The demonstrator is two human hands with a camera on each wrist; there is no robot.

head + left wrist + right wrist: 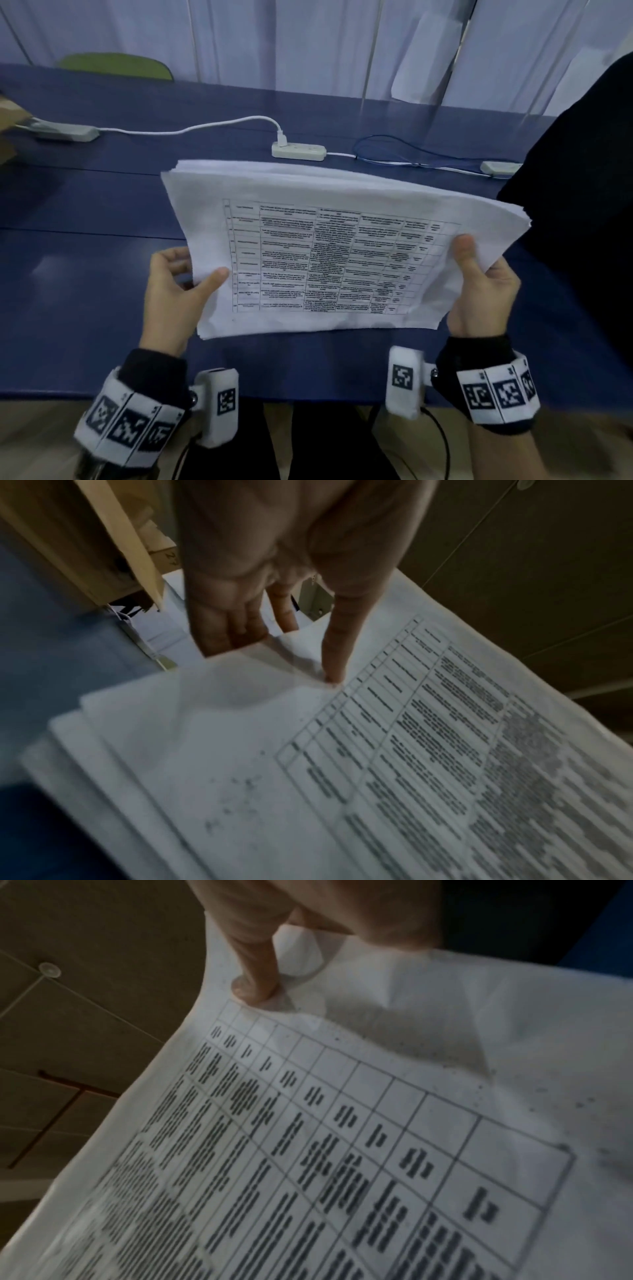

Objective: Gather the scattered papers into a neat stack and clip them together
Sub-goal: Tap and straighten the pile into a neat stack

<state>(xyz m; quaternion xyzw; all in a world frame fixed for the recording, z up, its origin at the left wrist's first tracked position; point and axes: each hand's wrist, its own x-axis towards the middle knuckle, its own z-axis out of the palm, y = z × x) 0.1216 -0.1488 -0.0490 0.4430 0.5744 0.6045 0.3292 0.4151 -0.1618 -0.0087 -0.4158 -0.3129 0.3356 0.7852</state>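
A stack of white papers (329, 246), its top sheet printed with a table, is held up above the blue table (85, 212), tilted toward me. My left hand (181, 287) grips its left edge, thumb on top and fingers underneath. On the right edge my right hand (479, 287) grips the same way. The left wrist view shows the left hand (274, 615) with its thumb pressed on the top sheet of the papers (342, 777), whose edges are slightly staggered. In the right wrist view the right hand (274, 947) presses its thumb on the papers (377, 1123). No clip is visible.
A white power strip (298, 150) with a plugged white cable lies behind the papers. Blue wire and a small white adapter (500, 167) sit to the right. A grey device (65, 132) and cardboard box (10, 120) are at far left, a green chair (116, 65) beyond the table.
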